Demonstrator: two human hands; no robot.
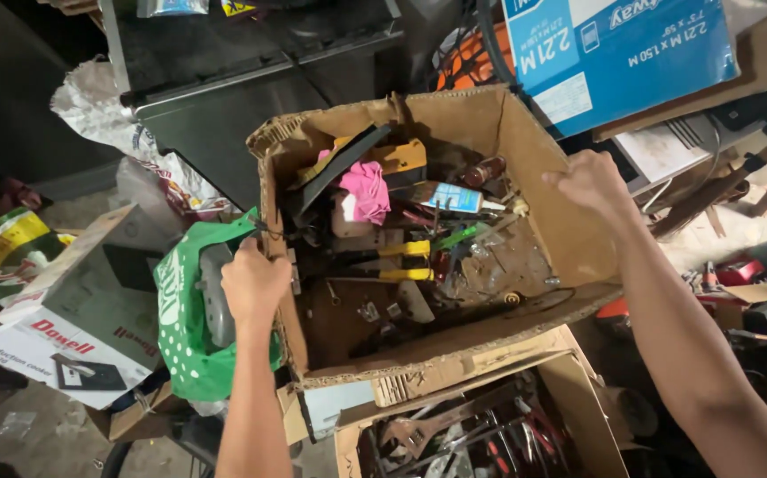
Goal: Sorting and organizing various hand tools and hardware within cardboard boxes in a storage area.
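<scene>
Gripping one open cardboard box (534, 221) by two opposite walls, left hand (253, 283) closed on the left rim, right hand (589, 180) closed on the right. Sitting inside among loose tools: one pink rag (368, 190), two yellow-handled tools (406, 261). Lying just below: one second box (578, 398) holding one wrench (414, 432).

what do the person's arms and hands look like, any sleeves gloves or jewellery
Both arms are bare from the bottom edge of the picture up to the hands, with no sleeves in view. The left hand and the right hand wear no gloves. No watch, bracelet or ring shows on either wrist or on the fingers that are visible.
</scene>
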